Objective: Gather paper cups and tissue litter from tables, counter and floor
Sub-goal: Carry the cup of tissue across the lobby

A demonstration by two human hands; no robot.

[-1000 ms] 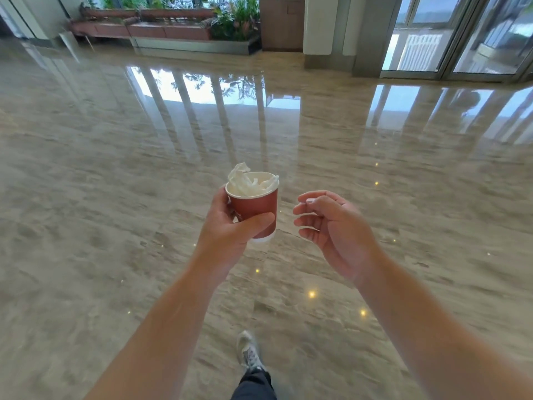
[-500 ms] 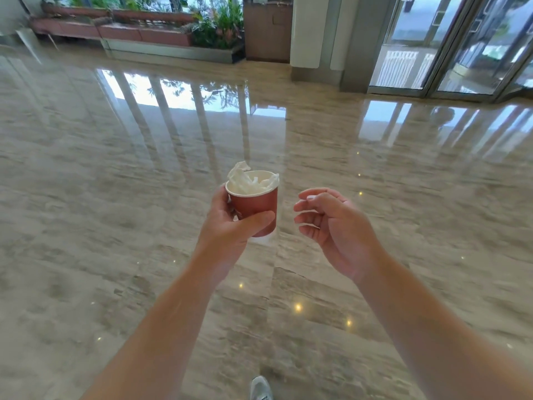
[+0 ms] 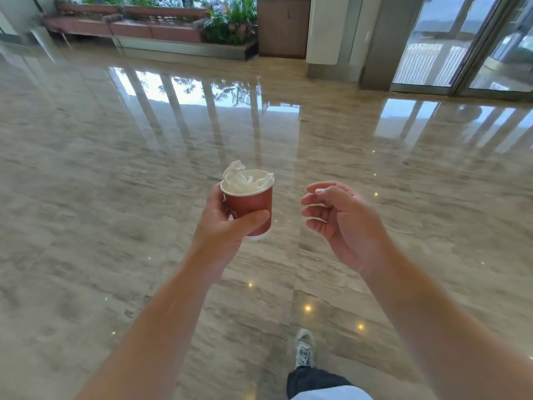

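One red paper cup [image 3: 251, 206], stuffed with crumpled tissue [image 3: 240, 178], sits upright in the left hand [image 3: 223, 226], thumb and fingers wrapped around it. Just beside it, the right hand [image 3: 344, 223] hangs loosely curled, holding nothing. Since half a second ago, a shoe [image 3: 305, 348] has stepped forward. Polished floor [image 3: 86, 197] spreads wide ahead.

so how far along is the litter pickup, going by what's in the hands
Done: white tissue already sits stuffed in the red paper cup. In hand: the left hand grips that cup upright; the right hand is free, fingers loosely curled. Left: no bin, table or counter shows, and the visible marble floor holds no litter.
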